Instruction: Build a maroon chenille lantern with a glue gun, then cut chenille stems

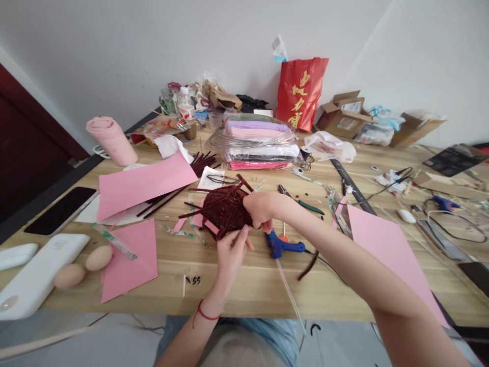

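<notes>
Both hands close on one dark red bundle of pipe cleaners (225, 210), a rounded nest-like mass held just above the wooden table (244, 285) near its middle. The left hand (231, 251) grips the bundle's lower edge from six o'clock, fingertips pinched against it, a red cord around the wrist. The right hand (260, 208) clamps the bundle's side from three o'clock, fingers curled around it. Several loose stem ends stick out of the mass toward nine and twelve o'clock. Just beside the right hand, at four o'clock, lies one blue glue gun (280, 245) with a clear glue stick trailing toward the table edge. At two o'clock lies one pair of green-handled pliers (301, 201). At ten o'clock a fan of spare dark pipe cleaners (198, 165) lies partly under a pink sheet (145, 183); three large pink sheets show in all, with a few small scraps near the bundle. At twelve o'clock stands a stack of wrapped coloured material (260, 142). Well apart at eight o'clock rest two eggs (84, 266), next to one white case (42, 272), with one dark phone (63, 209) at nine o'clock.
</notes>
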{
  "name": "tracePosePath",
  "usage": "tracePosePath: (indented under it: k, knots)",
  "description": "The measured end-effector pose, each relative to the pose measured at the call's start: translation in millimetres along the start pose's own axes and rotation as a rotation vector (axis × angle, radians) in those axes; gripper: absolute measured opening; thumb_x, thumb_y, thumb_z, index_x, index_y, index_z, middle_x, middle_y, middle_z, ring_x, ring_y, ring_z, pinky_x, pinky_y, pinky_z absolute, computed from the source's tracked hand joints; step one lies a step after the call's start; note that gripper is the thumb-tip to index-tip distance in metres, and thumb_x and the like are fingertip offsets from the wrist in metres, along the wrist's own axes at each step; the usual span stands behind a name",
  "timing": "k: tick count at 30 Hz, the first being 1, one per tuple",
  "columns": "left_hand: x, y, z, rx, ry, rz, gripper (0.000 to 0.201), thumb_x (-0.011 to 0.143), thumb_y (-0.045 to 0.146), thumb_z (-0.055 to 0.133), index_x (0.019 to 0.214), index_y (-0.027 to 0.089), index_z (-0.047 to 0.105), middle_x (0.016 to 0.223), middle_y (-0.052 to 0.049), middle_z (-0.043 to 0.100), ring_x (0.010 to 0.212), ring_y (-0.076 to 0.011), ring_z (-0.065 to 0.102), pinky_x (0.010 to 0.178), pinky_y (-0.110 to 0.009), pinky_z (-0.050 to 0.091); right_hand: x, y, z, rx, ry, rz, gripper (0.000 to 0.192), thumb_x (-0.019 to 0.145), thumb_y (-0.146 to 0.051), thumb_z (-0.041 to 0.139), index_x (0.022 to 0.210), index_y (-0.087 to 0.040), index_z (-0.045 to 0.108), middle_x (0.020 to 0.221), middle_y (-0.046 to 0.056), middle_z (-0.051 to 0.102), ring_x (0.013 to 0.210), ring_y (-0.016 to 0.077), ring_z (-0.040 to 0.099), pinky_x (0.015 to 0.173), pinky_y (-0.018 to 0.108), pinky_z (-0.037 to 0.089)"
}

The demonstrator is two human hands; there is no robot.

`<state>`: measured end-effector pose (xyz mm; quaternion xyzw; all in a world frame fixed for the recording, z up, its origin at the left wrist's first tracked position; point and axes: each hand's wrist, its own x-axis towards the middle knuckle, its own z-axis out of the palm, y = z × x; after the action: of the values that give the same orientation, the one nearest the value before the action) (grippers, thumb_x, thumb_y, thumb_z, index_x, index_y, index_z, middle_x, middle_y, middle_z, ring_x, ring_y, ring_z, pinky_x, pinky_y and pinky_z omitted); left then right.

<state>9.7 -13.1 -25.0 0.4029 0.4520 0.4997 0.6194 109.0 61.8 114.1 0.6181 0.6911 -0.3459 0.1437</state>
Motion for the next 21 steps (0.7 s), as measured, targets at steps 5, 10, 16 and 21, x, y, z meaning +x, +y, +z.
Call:
tracePosePath:
  k: [5,10,16,21]
  knots:
    - [1.8,8.2,-1.5,-0.032,0.004,-0.007,0.052,0.072,0.062,0.071,0.056,0.014,0.064,0.047,0.001,0.052,0.037,-0.0034,0.029,0.036,-0.021,0.016,-22.5,26.8,18.9,0.081,0.237,-0.093,0.016,0.064,-0.003,0.071,0.072,-0.017,0.073,0.054,0.002,0.069,0.052,0.0186,0.066,0.055,0.028,0.051]
    - [1.6,12.9,-0.7,-0.059,0.009,-0.051,0.051,0.071,0.062,0.071,0.057,0.013,0.062,0.047,0.002,0.051,0.035,-0.0023,0.028,0.036,-0.020,0.015,-29.0,53.8,106.5,0.706,0.779,-0.113,0.032,0.067,-0.023,0.078,0.098,-0.018,0.072,0.081,0.006,0.076,0.066,0.0194,0.071,0.061,0.029,0.055]
    - [4.5,13.9,-0.5,-0.068,0.072,-0.058,0.048,0.070,0.057,0.073,0.055,0.014,0.060,0.047,0.003,0.052,0.034,-0.0025,0.029,0.035,-0.019,0.016,10.4,23.8,172.3,1.341,1.236,-0.107,0.029,0.074,-0.039,0.073,0.091,-0.016,0.069,0.085,0.009,0.074,0.076,0.0200,0.069,0.073,0.033,0.057]
    - [6.5,13.1,2.1,-0.056,0.125,0.002,0.048,0.070,0.053,0.075,0.050,0.015,0.055,0.045,0.004,0.047,0.037,-0.0039,0.033,0.036,-0.020,0.019,36.4,5.7,169.3,1.403,1.312,-0.059,0.029,0.082,-0.044,0.063,0.090,-0.016,0.061,0.088,0.010,0.072,0.079,0.0191,0.068,0.074,0.032,0.056]
